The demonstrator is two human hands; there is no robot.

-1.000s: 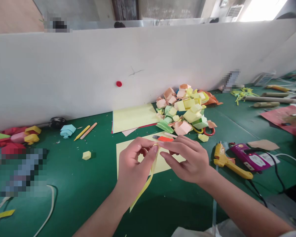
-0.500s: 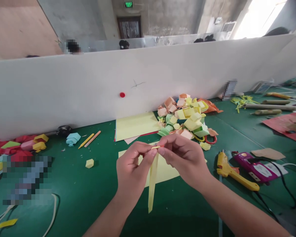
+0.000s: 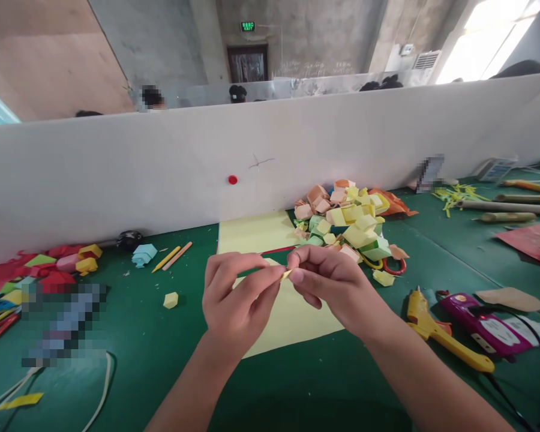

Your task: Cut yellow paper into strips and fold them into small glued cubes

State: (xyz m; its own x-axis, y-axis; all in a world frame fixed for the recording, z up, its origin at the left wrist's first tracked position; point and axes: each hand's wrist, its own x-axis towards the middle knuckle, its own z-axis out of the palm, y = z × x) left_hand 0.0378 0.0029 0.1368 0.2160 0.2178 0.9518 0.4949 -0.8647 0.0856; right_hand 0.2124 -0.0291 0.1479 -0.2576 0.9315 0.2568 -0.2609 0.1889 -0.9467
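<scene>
My left hand (image 3: 236, 300) and my right hand (image 3: 330, 282) meet in front of me above the green table (image 3: 153, 360). Both pinch the folded end of a thin yellow paper strip (image 3: 287, 274) between thumb and fingers. The rest of the strip is hidden behind my left hand. Under my hands lies a pale yellow paper sheet (image 3: 292, 321). A second yellow sheet (image 3: 252, 234) lies further back by the white divider.
A heap of folded paper pieces (image 3: 348, 219) in yellow, pink and green sits behind my right hand. Scissors (image 3: 389, 265) lie beside it. A yellow glue gun (image 3: 436, 330) and a purple tool (image 3: 481, 324) lie right. A small yellow folded piece (image 3: 170, 299) and red and yellow paper shapes (image 3: 49, 270) lie left.
The hanging tail of the strip, visible below my left hand before, is out of sight now. My hands sit a little higher and the view has tilted up.
</scene>
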